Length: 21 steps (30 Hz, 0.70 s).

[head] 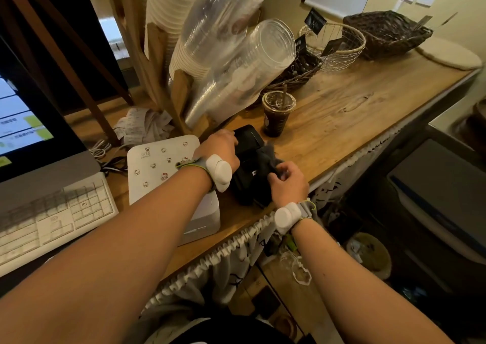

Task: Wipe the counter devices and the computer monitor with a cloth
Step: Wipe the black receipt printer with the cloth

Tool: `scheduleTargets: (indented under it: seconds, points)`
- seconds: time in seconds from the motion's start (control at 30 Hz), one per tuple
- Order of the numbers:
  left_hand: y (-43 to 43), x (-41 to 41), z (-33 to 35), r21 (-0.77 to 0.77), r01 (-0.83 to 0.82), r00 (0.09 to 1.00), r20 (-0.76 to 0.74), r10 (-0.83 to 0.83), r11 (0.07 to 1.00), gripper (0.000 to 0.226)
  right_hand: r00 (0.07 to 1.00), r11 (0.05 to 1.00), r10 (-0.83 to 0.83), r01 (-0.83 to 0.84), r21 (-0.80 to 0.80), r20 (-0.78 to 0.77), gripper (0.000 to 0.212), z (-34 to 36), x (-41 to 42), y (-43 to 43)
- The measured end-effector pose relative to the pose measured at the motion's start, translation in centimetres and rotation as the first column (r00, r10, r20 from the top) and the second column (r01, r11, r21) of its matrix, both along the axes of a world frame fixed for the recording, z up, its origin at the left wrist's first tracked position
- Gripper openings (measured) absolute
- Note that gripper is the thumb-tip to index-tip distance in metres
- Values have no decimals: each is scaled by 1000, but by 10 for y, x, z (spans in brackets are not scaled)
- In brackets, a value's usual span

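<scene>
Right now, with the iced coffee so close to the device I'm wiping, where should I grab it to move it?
Probably wrap the iced coffee around its side wall below the lid, coming from the right. A straw stands through the lid, and the clear cup stack overhangs its left.

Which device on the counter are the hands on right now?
The black terminal, beside the white printer: the left hand holds its top and the right hand pinches a grey cloth against it.

Left hand (222, 146) grips black card terminal (248, 143) on wooden worktop (355, 117); right hand (288, 183) pinches grey cloth (268, 157) against its right side.
</scene>
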<state>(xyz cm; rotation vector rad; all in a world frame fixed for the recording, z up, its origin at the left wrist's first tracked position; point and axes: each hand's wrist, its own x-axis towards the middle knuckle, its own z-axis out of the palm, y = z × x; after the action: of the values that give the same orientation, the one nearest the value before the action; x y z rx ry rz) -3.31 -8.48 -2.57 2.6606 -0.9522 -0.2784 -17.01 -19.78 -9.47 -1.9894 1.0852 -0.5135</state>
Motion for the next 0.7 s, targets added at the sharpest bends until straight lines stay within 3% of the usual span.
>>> scheduleTargets:
  seconds: [0.07,0.2,0.4,0.47,0.57,0.63,0.7]
  points:
    - [0,0,1,4,-1,1000,-18,2,1000,48,998,997,-66,65,37,10,13,-4,1,7]
    - [-1,-7,2,23,-23,1000,-19,23,999,49,1000,998,-15,15,61,15,16,-14,-4,39]
    - [-1,-9,2,51,1,1000,-18,0,999,55,985,932,-171,172,318,-32,15,-15,-14,11]
    - [-6,-9,5,91,-1,1000,9,0,996,63,998,940,-57,62,334,-26,15,-16,-14,20]
    - [-12,-10,3,161,36,997,60,-46,986,92,991,903,131,-120,412,2,18,-21,-18,30]
    - [-14,-11,0,225,79,988,109,-106,971,101,998,897,62,-61,438,12,14,-17,-21,22]
    - [-16,-8,-5,296,132,972,148,-182,946,103,993,880,-108,78,469,38,7,-10,-23,6]
